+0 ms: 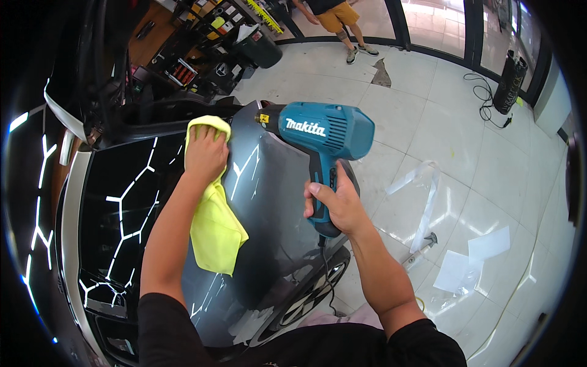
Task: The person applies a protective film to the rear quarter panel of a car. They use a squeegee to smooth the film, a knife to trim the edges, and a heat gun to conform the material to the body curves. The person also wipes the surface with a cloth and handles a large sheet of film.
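Note:
My right hand point(342, 202) is wrapped round the handle of a teal and black heat gun point(327, 131). Its nozzle points left, toward the far edge of a glossy dark grey car panel point(269, 202), and its cord hangs below the grip. On the panel beside the window edge, my left hand point(206, 150) presses a yellow microfiber cloth point(217, 229). The cloth's top is folded up round the fingertips, which are partly hidden, and the rest drapes toward me. A small gap lies between nozzle and cloth.
A wheel point(309, 300) shows under the panel. White film strips point(425, 214), clear and white sheets point(455, 272) and a hammer-like tool point(431, 238) lie on the tiles. A person point(336, 18) stands at the back, near a dark bin point(260, 49). A cable point(486, 101) coils at right.

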### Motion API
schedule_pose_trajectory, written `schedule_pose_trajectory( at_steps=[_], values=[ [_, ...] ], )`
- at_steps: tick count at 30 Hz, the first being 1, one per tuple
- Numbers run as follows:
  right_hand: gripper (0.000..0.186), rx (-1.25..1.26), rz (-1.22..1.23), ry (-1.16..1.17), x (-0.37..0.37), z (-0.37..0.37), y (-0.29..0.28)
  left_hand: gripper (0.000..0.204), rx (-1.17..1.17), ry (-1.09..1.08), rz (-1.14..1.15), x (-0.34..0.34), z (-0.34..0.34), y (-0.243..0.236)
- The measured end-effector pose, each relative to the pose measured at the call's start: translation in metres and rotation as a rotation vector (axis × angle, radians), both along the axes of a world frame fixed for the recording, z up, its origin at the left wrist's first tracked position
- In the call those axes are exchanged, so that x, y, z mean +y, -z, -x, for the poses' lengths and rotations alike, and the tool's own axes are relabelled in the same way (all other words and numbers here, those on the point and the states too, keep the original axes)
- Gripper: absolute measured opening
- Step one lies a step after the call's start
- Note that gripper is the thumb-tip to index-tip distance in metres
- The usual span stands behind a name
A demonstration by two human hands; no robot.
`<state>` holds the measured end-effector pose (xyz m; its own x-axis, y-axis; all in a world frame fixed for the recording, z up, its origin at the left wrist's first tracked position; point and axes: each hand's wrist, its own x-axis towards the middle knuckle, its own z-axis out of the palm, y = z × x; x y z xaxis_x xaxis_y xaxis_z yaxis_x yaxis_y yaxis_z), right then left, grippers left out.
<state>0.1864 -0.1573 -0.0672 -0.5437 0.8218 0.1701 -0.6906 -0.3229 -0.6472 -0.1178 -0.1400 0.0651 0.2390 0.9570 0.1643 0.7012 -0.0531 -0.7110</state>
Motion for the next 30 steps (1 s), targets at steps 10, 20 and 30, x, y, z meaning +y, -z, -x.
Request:
schedule_pose_trajectory(
  at_steps=[10,20,30],
  values=[
    [0.055,-0.019,0.013,0.048,-0.009,-0.009,0.008,0.032,0.116,-0.068,0.081,0.030,-0.007,-0.009],
    [0.054,-0.011,0.025,-0.023,0.009,0.008,-0.002,0.034,0.171,-0.031,0.082,0.012,-0.008,-0.008],
    [0.049,0.011,0.047,0.113,-0.022,-0.023,0.007,0.033,0.101,-0.072,-0.015,0.023,-0.006,0.001]
  ],
)
